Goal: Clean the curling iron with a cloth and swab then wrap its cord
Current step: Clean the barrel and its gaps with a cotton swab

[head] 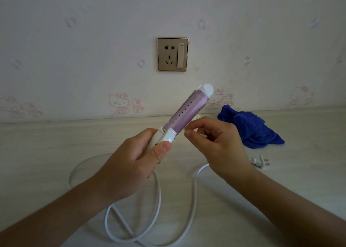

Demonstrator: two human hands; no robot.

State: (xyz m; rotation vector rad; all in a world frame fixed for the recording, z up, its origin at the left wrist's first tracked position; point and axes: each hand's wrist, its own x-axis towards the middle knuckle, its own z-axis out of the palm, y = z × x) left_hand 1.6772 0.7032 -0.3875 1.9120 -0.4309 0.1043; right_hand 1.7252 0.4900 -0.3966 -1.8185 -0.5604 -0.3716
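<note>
My left hand grips the white handle of the curling iron, whose purple barrel with a white tip points up and to the right. My right hand pinches a thin swab between thumb and fingers, its tip close to the barrel's base. The white cord falls from the handle and loops over the table to the plug at the right. A crumpled blue cloth lies on the table behind my right hand.
A pale wooden table runs to a wall with cartoon-cat wallpaper. A gold wall socket with a switch sits on the wall above the iron, with nothing plugged into it.
</note>
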